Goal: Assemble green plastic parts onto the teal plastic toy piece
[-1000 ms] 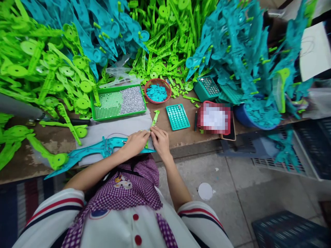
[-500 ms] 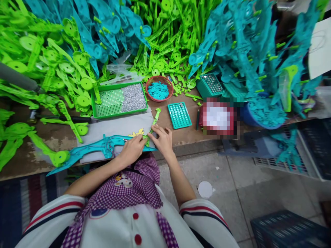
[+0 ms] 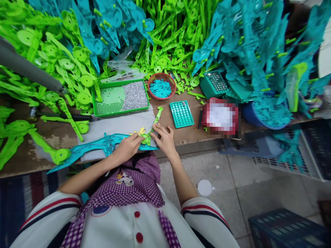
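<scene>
A long blue plastic shell half [image 3: 90,146] with thin wires along it lies across the bench edge. On its right end sits a slim lime-green plastic arm [image 3: 157,116], pointing up and away from me. My left hand [image 3: 128,146] rests over the blue shell, its thumb and fingertips pinched together beside the green arm. A thin strand seems to run from that pinch, too fine to make out. My right hand [image 3: 164,140] curls its fingers against the green arm and holds it. The fingertips partly hide where the two parts meet.
A grey cloth [image 3: 103,127] lies under the work. Beyond it stand a green tray [image 3: 108,100] with small metal pieces, a red basket [image 3: 161,75] of blue pieces and a teal tray [image 3: 181,113]. A grey cylindrical tool [image 3: 31,65] hangs at left. Green and blue parts are heaped behind.
My left hand has drawn slightly left, widening the space between both hands. The grey tool at upper left reaches further into view. The whole view has shifted a little.
</scene>
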A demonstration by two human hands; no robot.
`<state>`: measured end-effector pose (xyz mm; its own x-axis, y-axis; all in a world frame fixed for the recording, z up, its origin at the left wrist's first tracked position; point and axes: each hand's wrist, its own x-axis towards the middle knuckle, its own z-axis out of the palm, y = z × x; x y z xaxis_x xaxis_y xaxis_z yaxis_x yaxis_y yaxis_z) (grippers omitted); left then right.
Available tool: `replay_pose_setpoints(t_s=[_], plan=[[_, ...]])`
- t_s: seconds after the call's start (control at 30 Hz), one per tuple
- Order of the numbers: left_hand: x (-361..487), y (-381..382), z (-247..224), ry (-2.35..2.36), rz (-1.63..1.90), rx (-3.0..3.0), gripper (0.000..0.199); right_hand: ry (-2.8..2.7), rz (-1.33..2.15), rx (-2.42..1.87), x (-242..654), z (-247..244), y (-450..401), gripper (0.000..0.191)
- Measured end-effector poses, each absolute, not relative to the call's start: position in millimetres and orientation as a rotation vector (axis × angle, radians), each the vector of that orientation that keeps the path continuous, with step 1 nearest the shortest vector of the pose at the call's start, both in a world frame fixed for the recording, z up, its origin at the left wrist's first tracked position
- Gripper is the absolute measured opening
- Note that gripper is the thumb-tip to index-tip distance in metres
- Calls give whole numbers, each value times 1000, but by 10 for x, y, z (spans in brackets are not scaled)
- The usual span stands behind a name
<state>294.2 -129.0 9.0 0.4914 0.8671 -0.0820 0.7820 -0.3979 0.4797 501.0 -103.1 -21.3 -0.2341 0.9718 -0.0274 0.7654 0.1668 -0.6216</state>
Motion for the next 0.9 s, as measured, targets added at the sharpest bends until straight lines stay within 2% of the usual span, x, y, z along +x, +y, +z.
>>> replay_pose_setpoints(t_s=[0.27, 0.53, 0.9], plan=[[2934, -1247, 226, 1291, 201, 2266, 28, -2113, 733, -1664, 4992, -158, -1013, 39], [2869, -1163, 292, 1310, -51, 2311, 38, -2143, 684, -1742, 4898, -89, -982, 34], [2674, -1247, 172, 1274, 138, 2279, 34, -2212, 700, -1752, 4864, -31, -972, 30]])
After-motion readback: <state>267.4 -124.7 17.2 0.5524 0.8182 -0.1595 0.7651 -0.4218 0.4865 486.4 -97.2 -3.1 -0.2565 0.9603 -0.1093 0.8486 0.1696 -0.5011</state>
